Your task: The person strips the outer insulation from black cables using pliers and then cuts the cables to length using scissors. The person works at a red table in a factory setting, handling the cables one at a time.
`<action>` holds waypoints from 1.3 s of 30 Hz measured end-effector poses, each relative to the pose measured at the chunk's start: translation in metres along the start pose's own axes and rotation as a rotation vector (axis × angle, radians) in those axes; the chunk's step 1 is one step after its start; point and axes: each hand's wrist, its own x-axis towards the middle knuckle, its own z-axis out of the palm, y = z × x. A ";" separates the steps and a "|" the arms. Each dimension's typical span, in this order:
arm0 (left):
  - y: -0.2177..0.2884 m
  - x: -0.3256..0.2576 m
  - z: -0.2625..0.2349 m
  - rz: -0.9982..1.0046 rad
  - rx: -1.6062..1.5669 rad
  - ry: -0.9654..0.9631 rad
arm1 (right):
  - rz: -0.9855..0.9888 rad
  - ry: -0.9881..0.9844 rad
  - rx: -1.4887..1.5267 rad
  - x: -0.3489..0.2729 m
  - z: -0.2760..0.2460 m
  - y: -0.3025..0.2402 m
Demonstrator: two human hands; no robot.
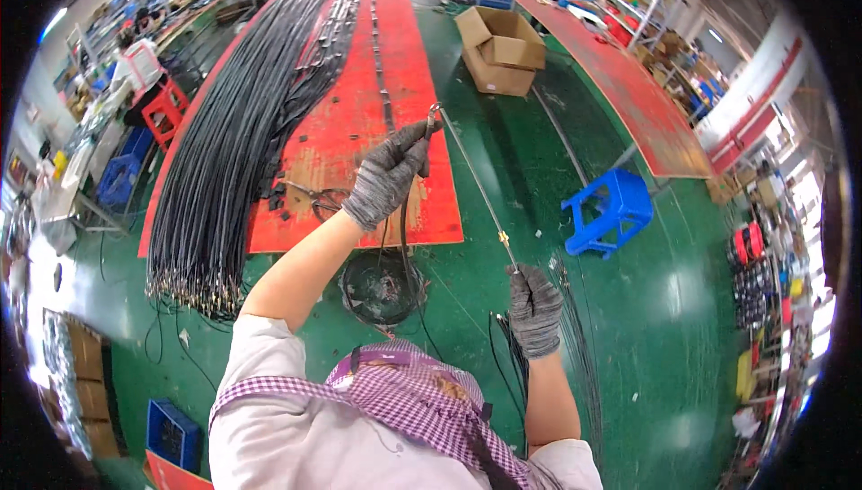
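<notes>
Head view: a gloved left hand (388,177) grips one end of a thin cable (476,183) at the edge of the long red surface (404,104), the right hand (534,309) clenches its brass tip — stretched taut, it could slip free and whip.

Two gloved hands show, the left hand (388,177) and the right hand (534,309). One blue stool (611,210) stands at right, one red stool (163,111) at upper left. One open cardboard box (499,48) sits near the top. Two long red worktops (359,122) (628,86) run upward. The black cables (233,131) are too many to count.
</notes>
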 end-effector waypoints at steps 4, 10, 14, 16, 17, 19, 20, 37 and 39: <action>0.007 -0.003 0.021 0.000 0.037 -0.061 | -0.012 0.054 -0.102 -0.015 -0.010 -0.001; 0.016 -0.032 0.059 0.085 0.181 -0.286 | 0.000 0.102 0.009 -0.014 -0.022 -0.008; 0.020 -0.066 0.103 0.040 0.102 -0.369 | 0.160 0.099 0.327 0.005 -0.042 -0.030; 0.020 -0.071 0.119 -0.025 0.052 -0.344 | 0.171 0.102 0.393 0.004 -0.056 -0.030; 0.024 -0.073 0.127 -0.029 0.063 -0.369 | 0.189 0.063 0.399 0.002 -0.064 -0.028; 0.037 -0.080 0.142 -0.035 0.087 -0.417 | 0.181 -0.003 0.374 0.000 -0.081 -0.025; 0.039 -0.086 0.149 -0.052 0.085 -0.446 | 0.153 -0.024 0.341 0.000 -0.090 -0.024; 0.054 -0.153 0.227 0.029 0.263 -0.391 | 0.019 -0.274 0.124 -0.045 -0.197 -0.006; 0.057 -0.161 0.227 -0.162 0.227 -0.434 | 0.044 -0.244 0.115 -0.050 -0.210 -0.004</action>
